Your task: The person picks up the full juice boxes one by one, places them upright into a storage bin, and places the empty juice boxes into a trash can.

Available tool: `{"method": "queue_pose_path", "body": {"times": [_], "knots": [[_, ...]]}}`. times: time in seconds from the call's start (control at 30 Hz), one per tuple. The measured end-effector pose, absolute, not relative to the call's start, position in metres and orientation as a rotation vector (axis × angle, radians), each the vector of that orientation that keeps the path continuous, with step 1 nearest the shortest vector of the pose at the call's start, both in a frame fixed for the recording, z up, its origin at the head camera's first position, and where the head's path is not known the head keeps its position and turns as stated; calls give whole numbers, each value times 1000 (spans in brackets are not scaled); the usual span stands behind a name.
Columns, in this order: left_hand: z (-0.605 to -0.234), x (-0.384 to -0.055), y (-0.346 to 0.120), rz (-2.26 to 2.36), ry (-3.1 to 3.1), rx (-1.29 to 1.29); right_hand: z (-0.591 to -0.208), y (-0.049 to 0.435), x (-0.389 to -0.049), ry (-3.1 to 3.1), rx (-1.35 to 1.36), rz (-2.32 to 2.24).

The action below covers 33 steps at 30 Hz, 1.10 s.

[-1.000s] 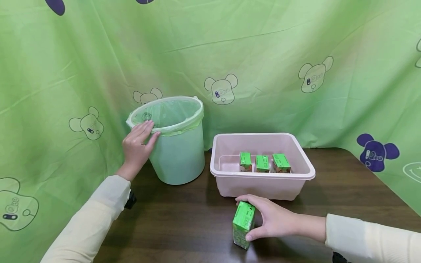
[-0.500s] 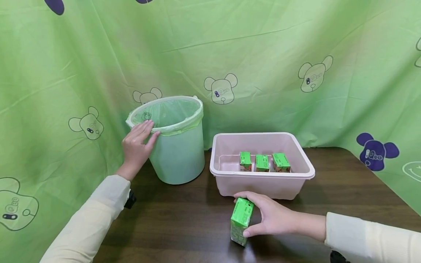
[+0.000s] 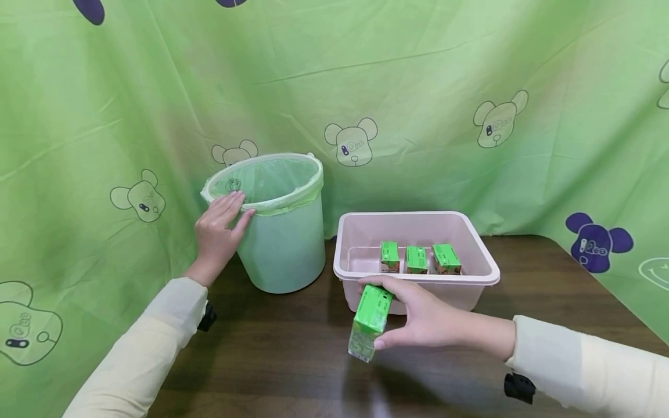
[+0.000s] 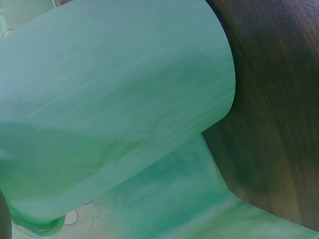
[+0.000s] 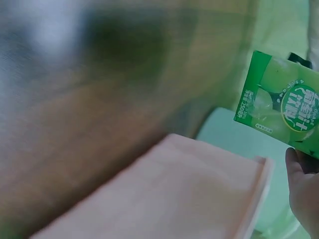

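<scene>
My right hand (image 3: pixel 425 316) holds a green juice box (image 3: pixel 372 316) between thumb and fingers, raised over the table in front of the pink tub. The box is tilted, its bright green top facing up; in the right wrist view the juice box (image 5: pixel 286 102) shows a round printed label. My left hand (image 3: pixel 216 232) rests at the near left rim of a pale green trash bin (image 3: pixel 282 249), fingers fairly straight over the rim and thumb along its outer side. The bin's side (image 4: pixel 114 99) fills much of the left wrist view.
A pink plastic tub (image 3: pixel 418 290) stands right of the bin, with three green-topped juice boxes (image 3: pixel 416 259) inside. A thin green bag lines the bin. Behind the dark wooden table (image 3: pixel 272 360) hangs a green curtain (image 3: pixel 418 69) with bear-head prints.
My right hand has lifted the juice box off the table and carried it forward and slightly left, tilting it. My left hand stays at the bin's rim.
</scene>
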<state>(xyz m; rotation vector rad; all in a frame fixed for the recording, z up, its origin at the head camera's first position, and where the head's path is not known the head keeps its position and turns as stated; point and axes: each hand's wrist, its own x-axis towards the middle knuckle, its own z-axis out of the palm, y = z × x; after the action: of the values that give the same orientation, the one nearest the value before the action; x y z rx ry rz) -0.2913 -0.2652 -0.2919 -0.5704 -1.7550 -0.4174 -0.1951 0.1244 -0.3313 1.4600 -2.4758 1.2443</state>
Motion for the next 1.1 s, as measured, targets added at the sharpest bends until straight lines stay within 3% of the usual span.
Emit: {"method": "queue_pose_path", "body": {"times": [0.6,1.1], "knots": [[-293,-292,-266,-406,-1758,-566,-254,89,-232,-2169,1506,1373],[-294,-295,-267,-434,-1748,-568,-194,50,-277,-2020,1375,1336]]}}
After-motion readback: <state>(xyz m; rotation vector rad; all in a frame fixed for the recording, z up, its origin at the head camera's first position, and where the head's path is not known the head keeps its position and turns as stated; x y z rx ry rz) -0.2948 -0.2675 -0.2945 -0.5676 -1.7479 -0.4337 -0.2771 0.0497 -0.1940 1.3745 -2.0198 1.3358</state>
